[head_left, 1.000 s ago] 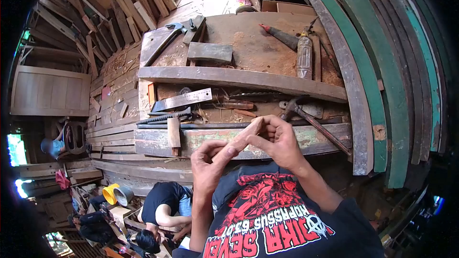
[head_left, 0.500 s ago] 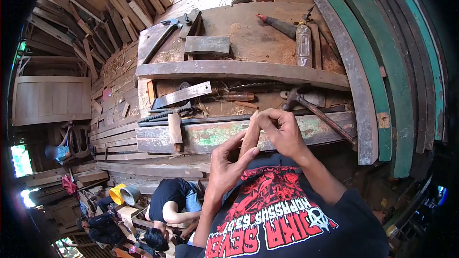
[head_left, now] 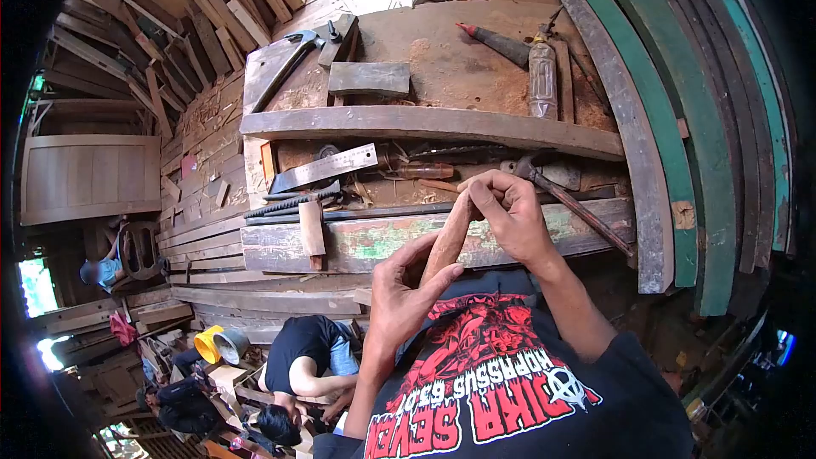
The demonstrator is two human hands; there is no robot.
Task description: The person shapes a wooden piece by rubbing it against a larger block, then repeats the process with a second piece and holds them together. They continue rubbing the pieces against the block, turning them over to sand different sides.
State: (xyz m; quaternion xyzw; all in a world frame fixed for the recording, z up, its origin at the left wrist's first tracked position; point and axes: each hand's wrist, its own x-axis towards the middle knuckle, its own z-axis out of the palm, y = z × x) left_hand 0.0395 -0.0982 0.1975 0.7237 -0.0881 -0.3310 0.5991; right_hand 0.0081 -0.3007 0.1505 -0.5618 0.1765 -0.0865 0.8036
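A slim, rounded piece of wood slants upward in front of my shirt. My left hand grips its lower end, with the thumb along the near side and the fingers behind. At its upper end my right hand is closed, thumb and curled fingers pressed around the tip; whether something thin also lies under those fingers I cannot tell. Just beyond my hands a hammer with a wooden handle rests across the bench. A wood-handled tool and a steel ruler lie in the recess behind.
On the bench are a claw hammer, a wooden block, a plastic bottle and a long plank. Green-painted boards curve along the right. A person bends over work at lower left, near a yellow bucket.
My right hand has shifted slightly up and to the right, and the wood's upper end has tipped the same way. My left hand keeps its grip almost unmoved.
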